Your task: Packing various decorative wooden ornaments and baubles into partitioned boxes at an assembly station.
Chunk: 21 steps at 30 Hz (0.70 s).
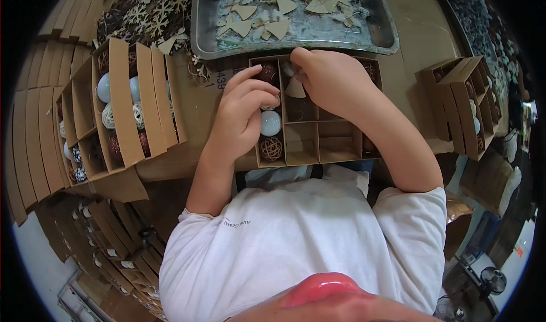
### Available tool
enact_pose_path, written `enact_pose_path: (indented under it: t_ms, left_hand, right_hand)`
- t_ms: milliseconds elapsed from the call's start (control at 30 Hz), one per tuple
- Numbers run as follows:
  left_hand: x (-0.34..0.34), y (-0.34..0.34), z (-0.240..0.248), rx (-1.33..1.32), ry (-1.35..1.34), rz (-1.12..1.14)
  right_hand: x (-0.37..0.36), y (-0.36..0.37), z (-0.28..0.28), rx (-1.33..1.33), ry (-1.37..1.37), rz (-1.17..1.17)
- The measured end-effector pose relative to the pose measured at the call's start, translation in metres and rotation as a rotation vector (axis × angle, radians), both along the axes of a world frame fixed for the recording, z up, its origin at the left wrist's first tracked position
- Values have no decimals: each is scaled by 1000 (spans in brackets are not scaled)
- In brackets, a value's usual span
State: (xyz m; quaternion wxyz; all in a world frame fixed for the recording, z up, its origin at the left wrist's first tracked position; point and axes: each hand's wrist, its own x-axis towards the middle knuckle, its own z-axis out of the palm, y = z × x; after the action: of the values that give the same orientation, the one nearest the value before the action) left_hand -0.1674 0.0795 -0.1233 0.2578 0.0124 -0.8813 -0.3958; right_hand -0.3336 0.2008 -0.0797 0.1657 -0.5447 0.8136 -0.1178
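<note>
divided brown box (pixel 318 143) ctr | filled boxes (pixel 122 106) left | boxes (pixel 463 108) rt

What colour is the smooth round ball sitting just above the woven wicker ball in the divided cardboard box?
Pale blue: the smooth round ball above the brown woven wicker ball, seen best in the head view.

Divided box (pixel 318 143): matt brown cardboard, smooth partitions. Tray (pixel 296 43), far: dull grey metal, scuffed, faintly reflective. Angels (pixel 277 26) on it: pale flat wood, unvarnished. Pale ball (pixel 271 123): smooth, slightly glossy. Wicker ball (pixel 271 148): rough woven brown twigs. Dark ball (pixel 267 73): maroon with a soft sheen. Left boxes (pixel 122 108): the same matt cardboard. Shirt (pixel 296 236): white matt cloth.
</note>
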Motion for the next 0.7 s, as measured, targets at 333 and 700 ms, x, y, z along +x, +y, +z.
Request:
enact_pose_path:
  t_ms: [333, 700]
  left_hand:
    - [-1, 13, 1, -17, -56, -127]
    - [-2, 12, 0, -46, -46, -103]
  right_hand:
    - [8, 25, 0, 71, 167, 4]
    - [1, 20, -3, -73, 206, 112]
